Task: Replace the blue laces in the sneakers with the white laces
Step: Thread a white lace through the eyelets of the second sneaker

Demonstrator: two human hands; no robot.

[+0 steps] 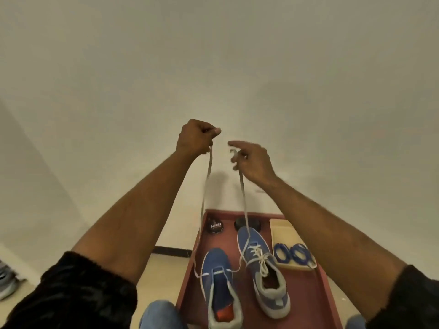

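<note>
Two blue sneakers stand on a red table (306, 302). The left sneaker (219, 281) has a white lace (204, 198) through its lowest eyelets only. Both ends of that lace run up to my raised hands. My left hand (196, 136) is a fist pinching one end; my right hand (253, 160) holds the other end with its index finger stretched out. The right sneaker (263, 269) is fully laced in white and tied. Two coiled blue laces (292, 254) lie on a pale tray (282, 227) to the right of the shoes.
Two round black tins (214, 225) (255, 224) sit at the table's far edge against the cream wall. My knees in jeans (159, 314) are below the table. A grey shoe (6, 281) lies on the floor at the far left.
</note>
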